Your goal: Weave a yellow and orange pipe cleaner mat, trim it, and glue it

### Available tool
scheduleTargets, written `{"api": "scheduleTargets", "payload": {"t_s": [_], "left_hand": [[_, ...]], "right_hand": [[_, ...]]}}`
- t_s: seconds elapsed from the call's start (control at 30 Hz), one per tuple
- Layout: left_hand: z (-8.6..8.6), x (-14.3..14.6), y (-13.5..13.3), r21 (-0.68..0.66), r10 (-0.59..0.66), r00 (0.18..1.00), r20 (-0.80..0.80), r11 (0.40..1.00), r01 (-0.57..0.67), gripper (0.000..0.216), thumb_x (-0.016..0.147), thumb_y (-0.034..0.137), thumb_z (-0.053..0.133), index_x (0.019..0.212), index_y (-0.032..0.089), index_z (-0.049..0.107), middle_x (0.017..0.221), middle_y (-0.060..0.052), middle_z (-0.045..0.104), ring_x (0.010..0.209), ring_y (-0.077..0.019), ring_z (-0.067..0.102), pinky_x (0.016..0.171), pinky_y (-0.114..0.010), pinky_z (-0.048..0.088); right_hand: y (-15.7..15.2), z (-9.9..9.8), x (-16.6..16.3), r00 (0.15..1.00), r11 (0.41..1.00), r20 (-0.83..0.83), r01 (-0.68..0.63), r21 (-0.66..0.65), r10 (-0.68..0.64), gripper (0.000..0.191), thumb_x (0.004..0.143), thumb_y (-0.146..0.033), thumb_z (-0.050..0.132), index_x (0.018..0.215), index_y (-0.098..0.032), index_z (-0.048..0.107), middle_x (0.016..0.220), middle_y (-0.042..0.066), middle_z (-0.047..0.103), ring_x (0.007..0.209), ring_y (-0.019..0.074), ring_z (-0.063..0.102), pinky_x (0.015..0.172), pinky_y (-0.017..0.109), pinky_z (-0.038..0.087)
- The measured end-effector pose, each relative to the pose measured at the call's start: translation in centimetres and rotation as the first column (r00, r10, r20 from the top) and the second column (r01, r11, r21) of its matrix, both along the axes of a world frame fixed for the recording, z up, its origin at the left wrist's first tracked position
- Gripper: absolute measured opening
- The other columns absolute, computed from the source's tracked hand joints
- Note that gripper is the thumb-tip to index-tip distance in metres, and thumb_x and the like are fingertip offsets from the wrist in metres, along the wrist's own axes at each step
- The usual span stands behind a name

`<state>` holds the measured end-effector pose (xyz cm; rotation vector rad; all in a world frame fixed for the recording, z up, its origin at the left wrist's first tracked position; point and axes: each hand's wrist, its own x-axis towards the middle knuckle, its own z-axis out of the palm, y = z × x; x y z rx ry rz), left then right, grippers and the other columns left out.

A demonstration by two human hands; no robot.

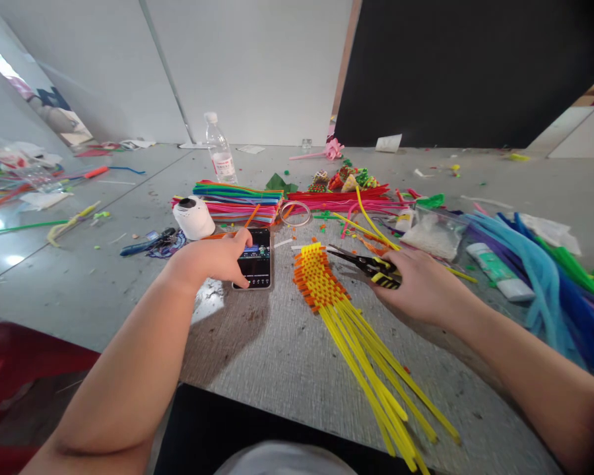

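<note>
My left hand [225, 258] reaches over the left side of a phone [256, 270] that lies face up with its screen lit. Thumb and fingers are spread apart and touch the phone. My right hand [413, 280] is closed around the black and yellow handles of a pair of pliers [371, 267], whose jaws point left. Between my hands lies a woven piece of yellow and orange pipe cleaners [321, 277]. Its long loose yellow ends [371, 369] fan out toward the front edge of the table. The pliers' jaws are close to the woven part's right side.
Bundles of coloured pipe cleaners [240, 194] lie behind the phone, beside a white spool [194, 218] and a plastic bottle [221, 152]. Blue-handled pliers [148, 243] lie at left. At right are a bag of white bits [435, 232], a tube [499, 270] and blue pipe cleaners [544, 270].
</note>
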<state>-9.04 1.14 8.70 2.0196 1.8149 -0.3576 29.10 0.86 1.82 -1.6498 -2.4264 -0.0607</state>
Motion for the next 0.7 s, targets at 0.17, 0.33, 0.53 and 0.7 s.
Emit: {"api": "scheduleTargets", "payload": {"t_s": [0.17,0.33,0.53,0.7], "left_hand": [[0.3,-0.8,0.1,-0.021,0.014,1.000,0.027,1.000,-0.013,0.094,0.062,0.031,0.079,0.147,0.024,0.041,0.115,-0.011,0.073,0.095,-0.0336,0.071,0.076,-0.036,0.051],[0.5,-0.4,0.2,-0.028,0.013,1.000,-0.004,1.000,-0.014,0.102,0.066,0.059,0.080,0.152,0.022,0.040,0.129,-0.017,0.069,0.106,-0.0371,0.070,0.084,-0.039,0.051],[0.4,0.0,0.0,-0.046,0.014,0.998,-0.058,0.999,-0.017,0.099,0.066,0.042,0.077,0.155,0.023,0.038,0.122,-0.015,0.071,0.095,-0.0348,0.071,0.079,-0.039,0.050],[-0.1,-1.2,0.2,0.007,0.015,0.999,0.047,1.000,-0.015,0.093,0.061,0.035,0.078,0.147,0.022,0.044,0.123,-0.017,0.072,0.095,-0.0354,0.070,0.080,-0.040,0.052]], "right_hand": [[0.0,0.1,0.0,1.000,1.000,0.022,0.004,-0.003,-0.004,0.036,0.086,-0.046,0.065,0.107,-0.018,0.073,0.110,0.020,0.078,0.104,0.0434,0.074,0.088,0.053,0.056],[0.1,0.1,0.0,1.000,1.000,0.029,0.008,-0.007,-0.008,0.036,0.086,-0.047,0.066,0.107,-0.018,0.073,0.111,0.020,0.078,0.104,0.0437,0.073,0.087,0.052,0.056],[0.1,-0.1,0.1,0.999,1.000,0.030,0.014,-0.010,-0.013,0.040,0.087,-0.048,0.064,0.111,-0.017,0.072,0.112,0.020,0.078,0.105,0.0435,0.074,0.088,0.052,0.056],[0.0,0.0,0.0,0.999,1.000,0.042,0.015,-0.004,-0.015,0.039,0.086,-0.050,0.065,0.109,-0.019,0.072,0.111,0.020,0.078,0.103,0.0420,0.073,0.088,0.052,0.056]]}}
